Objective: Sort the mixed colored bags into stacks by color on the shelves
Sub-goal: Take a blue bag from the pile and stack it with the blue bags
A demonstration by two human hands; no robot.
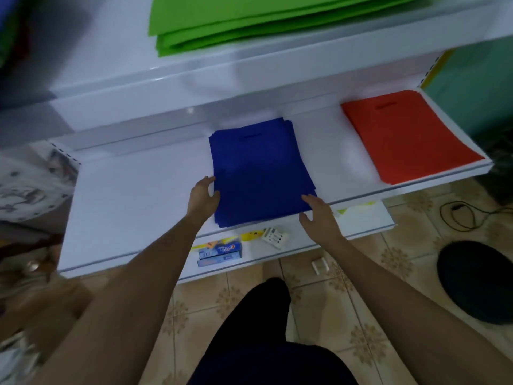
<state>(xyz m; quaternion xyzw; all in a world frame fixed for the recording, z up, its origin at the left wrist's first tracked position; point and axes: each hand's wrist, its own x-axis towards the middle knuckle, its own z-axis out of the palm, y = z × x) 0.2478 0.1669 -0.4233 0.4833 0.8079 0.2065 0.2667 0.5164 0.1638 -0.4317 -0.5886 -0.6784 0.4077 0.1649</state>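
The left hand (204, 194) lies against the 9 o'clock edge of the stack of flat royal-blue fabric bags (261, 173). Its fingers are loosely bent and apart, the thumb resting on the top sheet, and it clamps nothing that I can make out. The right hand (319, 215) is spread and relaxed at the stack's 5 o'clock corner, forefinger touching the corner and thumb just off it.

The blue stack sits mid-way along the glossy white metal shelf (125, 204), and its near edge is very close to the front lip. Its layers are slightly fanned at the far and near-left edges.

The main risk, as I judge it, is an uneven squeeze. If one hand pushes harder, the thin sheets may shear and twist rather than square up. A pull toward 6 o'clock could slide the lower bags off the smooth lip onto the lower shelf, where the blue toothpaste cartons (220, 252) and a small white pack (274, 237) lie.

At 2 o'clock from the blue stack, well apart from it, lies the stack of flat orange-red bags (408, 137), close to the shelf's right end. A careless sweep that way could nudge it over. At 12 o'clock, on the shelf above, lies the pile of large lime-green bags (249, 20), out of harm's way.
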